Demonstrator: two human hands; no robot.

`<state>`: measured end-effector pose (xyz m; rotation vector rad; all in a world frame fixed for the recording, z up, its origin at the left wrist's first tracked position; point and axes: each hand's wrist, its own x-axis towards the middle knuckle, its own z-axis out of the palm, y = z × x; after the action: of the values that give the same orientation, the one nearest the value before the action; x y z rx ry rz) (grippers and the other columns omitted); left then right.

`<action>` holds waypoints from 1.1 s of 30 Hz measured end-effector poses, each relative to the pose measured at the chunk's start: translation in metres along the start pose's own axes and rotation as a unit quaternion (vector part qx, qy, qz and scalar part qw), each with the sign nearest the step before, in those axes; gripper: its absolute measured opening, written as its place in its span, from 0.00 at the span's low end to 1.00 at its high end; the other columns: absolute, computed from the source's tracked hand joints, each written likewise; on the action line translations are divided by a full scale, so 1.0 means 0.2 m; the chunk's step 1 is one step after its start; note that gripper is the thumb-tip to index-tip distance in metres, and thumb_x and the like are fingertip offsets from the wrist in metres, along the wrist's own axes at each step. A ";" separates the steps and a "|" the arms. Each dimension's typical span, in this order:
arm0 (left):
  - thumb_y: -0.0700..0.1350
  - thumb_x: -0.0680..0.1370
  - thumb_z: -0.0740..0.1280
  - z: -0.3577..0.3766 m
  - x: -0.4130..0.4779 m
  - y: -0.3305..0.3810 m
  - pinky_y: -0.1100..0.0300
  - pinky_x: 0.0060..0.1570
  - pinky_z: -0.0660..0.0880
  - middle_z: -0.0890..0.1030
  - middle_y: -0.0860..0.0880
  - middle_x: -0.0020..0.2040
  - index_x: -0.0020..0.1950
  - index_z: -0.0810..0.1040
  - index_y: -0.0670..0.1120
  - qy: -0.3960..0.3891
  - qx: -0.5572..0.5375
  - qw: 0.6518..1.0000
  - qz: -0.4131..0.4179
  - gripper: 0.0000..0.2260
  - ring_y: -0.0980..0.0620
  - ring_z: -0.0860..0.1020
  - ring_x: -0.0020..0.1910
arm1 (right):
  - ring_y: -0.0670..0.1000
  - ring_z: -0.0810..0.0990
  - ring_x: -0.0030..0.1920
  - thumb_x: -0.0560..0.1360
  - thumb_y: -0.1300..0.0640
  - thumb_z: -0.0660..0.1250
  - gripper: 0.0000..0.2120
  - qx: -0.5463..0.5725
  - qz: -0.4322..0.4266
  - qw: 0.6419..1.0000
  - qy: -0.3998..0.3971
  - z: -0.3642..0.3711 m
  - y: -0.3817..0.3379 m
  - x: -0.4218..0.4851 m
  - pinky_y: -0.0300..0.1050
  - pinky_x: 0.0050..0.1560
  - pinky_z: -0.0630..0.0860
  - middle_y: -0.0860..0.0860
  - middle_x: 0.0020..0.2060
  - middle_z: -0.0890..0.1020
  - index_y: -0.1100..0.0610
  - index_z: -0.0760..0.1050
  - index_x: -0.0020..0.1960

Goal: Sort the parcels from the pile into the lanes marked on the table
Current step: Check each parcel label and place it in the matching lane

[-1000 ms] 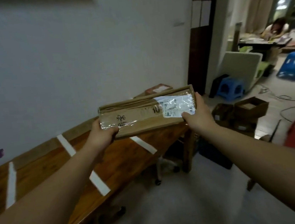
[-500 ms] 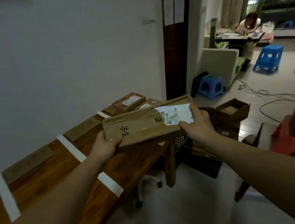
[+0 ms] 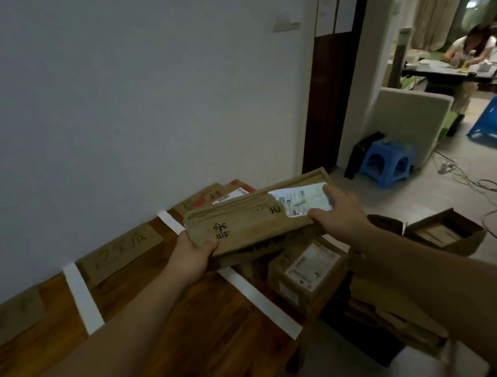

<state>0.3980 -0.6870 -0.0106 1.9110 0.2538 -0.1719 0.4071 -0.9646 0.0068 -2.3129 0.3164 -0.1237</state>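
The parcel [image 3: 254, 222], gripped endwise by left hand [image 3: 191, 255] and right hand [image 3: 338, 215], should be lowered flat, seemingly past the tape line [image 3: 254, 297] at the right edge of the surface [image 3: 202, 335]

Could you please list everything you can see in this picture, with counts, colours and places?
long flat brown cardboard parcel: one, white label, held above the table's right end.
brown wooden table: one, against the white wall.
white tape lines: two, across the tabletop, partly hidden.
brown cardboard lane signs: two, along the wall.
other brown cardboard parcels: at least three, table's right end.
open brown cardboard box: one, on the floor at right.
blue plastic stools: two, floor beyond.
seated person: one, at the far desk.
left hand: one, grips the parcel's left end.
right hand: one, grips its labelled end.
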 end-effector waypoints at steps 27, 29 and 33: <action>0.55 0.81 0.56 0.60 0.47 0.05 0.54 0.56 0.71 0.55 0.45 0.76 0.77 0.49 0.57 0.135 0.178 0.952 -0.207 0.27 0.42 0.64 0.69 | 0.58 0.54 0.74 0.78 0.38 0.55 0.27 -0.225 -0.255 0.909 -0.241 0.25 0.30 1.24 0.56 0.73 0.57 0.54 0.75 0.55 0.48 0.63 0.74; 0.55 0.80 0.56 0.59 0.47 0.07 0.50 0.62 0.67 0.49 0.47 0.78 0.77 0.48 0.57 0.114 0.218 0.946 -0.212 0.28 0.42 0.56 0.74 | 0.58 0.54 0.74 0.78 0.36 0.52 0.27 -0.255 -0.267 0.897 -0.242 0.25 0.28 1.25 0.58 0.73 0.57 0.54 0.76 0.56 0.48 0.64 0.73; 0.55 0.82 0.52 0.52 0.40 0.14 0.43 0.73 0.50 0.49 0.50 0.78 0.78 0.49 0.54 0.120 0.266 0.934 -0.208 0.25 0.46 0.45 0.77 | 0.57 0.50 0.76 0.78 0.34 0.50 0.31 -0.280 -0.301 0.879 -0.241 0.25 0.14 1.21 0.57 0.74 0.53 0.55 0.77 0.53 0.48 0.60 0.76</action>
<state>0.4835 -0.7862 -0.0402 2.3978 0.8521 -0.3136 0.6439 -1.0108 -0.0502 -2.8286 -0.7220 0.2752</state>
